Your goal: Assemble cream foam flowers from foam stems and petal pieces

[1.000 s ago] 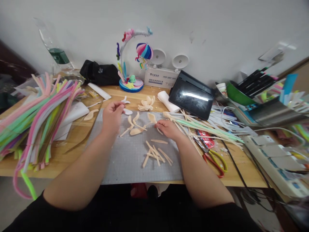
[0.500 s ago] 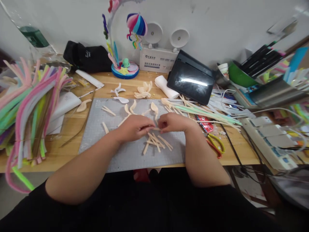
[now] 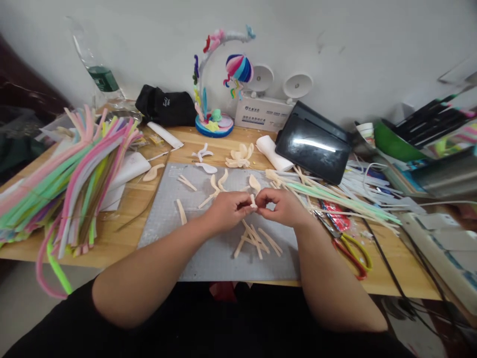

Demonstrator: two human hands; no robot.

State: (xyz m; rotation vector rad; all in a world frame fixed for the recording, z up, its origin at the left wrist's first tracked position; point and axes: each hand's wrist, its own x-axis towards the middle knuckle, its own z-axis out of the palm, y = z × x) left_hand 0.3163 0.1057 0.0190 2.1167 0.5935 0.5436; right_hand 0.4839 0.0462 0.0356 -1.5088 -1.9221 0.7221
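My left hand (image 3: pixel 231 209) and my right hand (image 3: pixel 278 206) meet over the grey cutting mat (image 3: pixel 208 258). Both pinch a short cream fuzzy stick (image 3: pixel 253 201) between their fingertips; one part of it stands up from the pinch. Just below my hands lie several cut cream sticks (image 3: pixel 257 241), some crossing. Behind them on the mat are curled cream pieces (image 3: pixel 215 185) and a cream leaf-shaped piece (image 3: pixel 254 184). A white leaf-shaped piece (image 3: pixel 206 168) rests at the mat's back edge.
Bundled coloured fuzzy stems (image 3: pixel 78 179) fill the left side. A cream petal cluster (image 3: pixel 239 156), a black tablet-like device (image 3: pixel 313 144) and a colourful balloon ornament (image 3: pixel 214 124) stand behind. Scissors (image 3: pixel 354 253), loose stems (image 3: pixel 346 199) and a power strip (image 3: pixel 443 248) are at right.
The view has shifted, so the scene sits lower and further right. The cream stick lay flat between my hands before; now part of it stands upright at my fingertips.
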